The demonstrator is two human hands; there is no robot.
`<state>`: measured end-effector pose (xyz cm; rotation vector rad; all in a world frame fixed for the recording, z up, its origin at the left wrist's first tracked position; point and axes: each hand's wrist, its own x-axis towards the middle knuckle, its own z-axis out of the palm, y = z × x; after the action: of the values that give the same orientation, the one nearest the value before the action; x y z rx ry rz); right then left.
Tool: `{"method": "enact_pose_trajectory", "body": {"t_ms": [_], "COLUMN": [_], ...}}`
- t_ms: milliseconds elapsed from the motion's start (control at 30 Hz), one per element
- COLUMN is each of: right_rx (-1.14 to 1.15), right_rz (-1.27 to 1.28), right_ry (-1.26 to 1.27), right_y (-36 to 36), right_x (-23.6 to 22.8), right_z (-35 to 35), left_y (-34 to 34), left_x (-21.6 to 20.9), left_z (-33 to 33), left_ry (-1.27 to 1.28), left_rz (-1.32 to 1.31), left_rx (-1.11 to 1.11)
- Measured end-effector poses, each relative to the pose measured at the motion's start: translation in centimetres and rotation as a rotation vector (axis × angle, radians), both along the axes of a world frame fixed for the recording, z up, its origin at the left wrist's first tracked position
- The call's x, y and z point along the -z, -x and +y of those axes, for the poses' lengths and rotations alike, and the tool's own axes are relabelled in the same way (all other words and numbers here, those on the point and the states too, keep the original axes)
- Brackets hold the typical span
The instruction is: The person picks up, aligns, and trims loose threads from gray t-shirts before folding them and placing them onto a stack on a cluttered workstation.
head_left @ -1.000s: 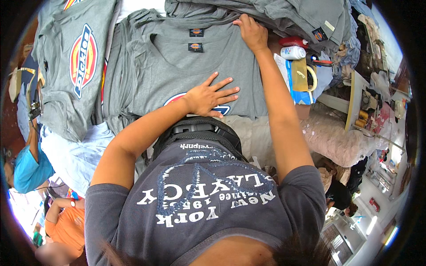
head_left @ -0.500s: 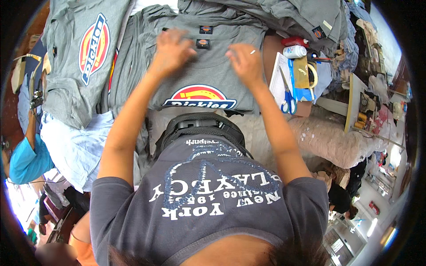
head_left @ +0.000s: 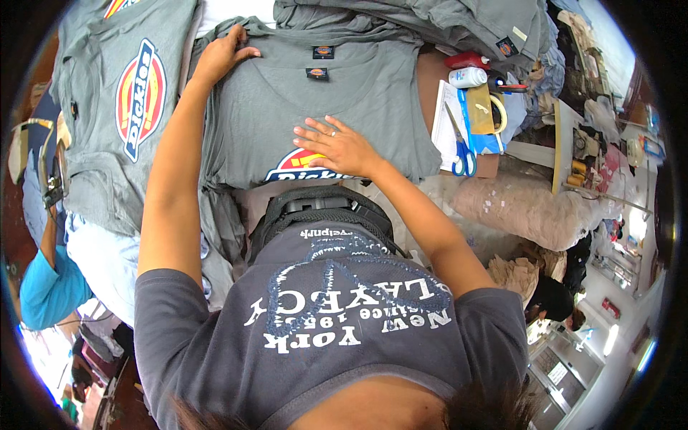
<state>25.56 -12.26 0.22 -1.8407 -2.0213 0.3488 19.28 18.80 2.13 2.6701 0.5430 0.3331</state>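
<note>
A grey T-shirt [head_left: 287,118] with a colourful printed badge lies spread in front of me, on top of other grey shirts. Two small dark neck labels show at its collar. My right hand [head_left: 337,147] rests flat on the lower middle of the shirt, fingers spread, partly covering the badge. At the shirt's far left corner, my left hand [head_left: 223,56] touches the cloth with its thumb held apart from bent fingers. Part of those fingertips is hard to make out.
More grey T-shirts [head_left: 107,93] lie at the left, and a grey pile [head_left: 430,25] sits at the back. On the right are blue-handled scissors [head_left: 464,159], a white bottle [head_left: 468,77], a red object [head_left: 466,60] and a tape roll [head_left: 499,115]. A person's blue sleeve [head_left: 50,287] shows far left.
My left hand has moved left and away to the shirt's far corner. My right hand has come nearer and left, onto the badge. The shirt's near edge now spreads wider to the right.
</note>
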Motion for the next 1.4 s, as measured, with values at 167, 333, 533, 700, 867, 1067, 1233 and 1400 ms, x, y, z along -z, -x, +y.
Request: {"method": "enact_pose_trajectory", "body": {"t_ms": [167,333,533,700,867,1067,1233,1400], "right_rx": [0.559,0.733,0.732,0.714,0.71,0.769,0.865,0.857], "right_rz": [0.062,-0.243,-0.371,-0.341,-0.287,0.052,0.932,1.104], "right_ry": [-0.23,-0.18,-0.128,-0.146,-0.18,-0.301,0.099,0.362], "right_y": [-7.3,-13.7,-15.0,-14.9,-15.2,-14.7,-10.6,-5.9], "right_x": [-0.1,1.1,2.5,2.2,2.2,-0.6,-3.6,-2.8], "right_z": [-0.3,0.3,1.6,1.9,1.7,-1.9,-12.9,-20.2], "left_y": [0.2,1.0,-0.1,-0.4,-0.5,5.9,15.9,20.5], "left_x": [0.6,-1.7,-2.2,1.3,1.2,-0.4,-0.1,2.3], "left_z": [0.3,-1.0,0.5,0.3,-0.6,-5.0,-15.5,-21.8], "left_ry": [0.013,0.178,-0.071,-0.478,-0.381,-0.024,0.494,0.717], "left_rz": [0.052,0.134,-0.035,-0.022,0.0,-0.393,-0.286,-0.115], "left_rx": [0.001,0.071,-0.031,-0.093,-0.189,-0.334,-0.56,-0.717]}}
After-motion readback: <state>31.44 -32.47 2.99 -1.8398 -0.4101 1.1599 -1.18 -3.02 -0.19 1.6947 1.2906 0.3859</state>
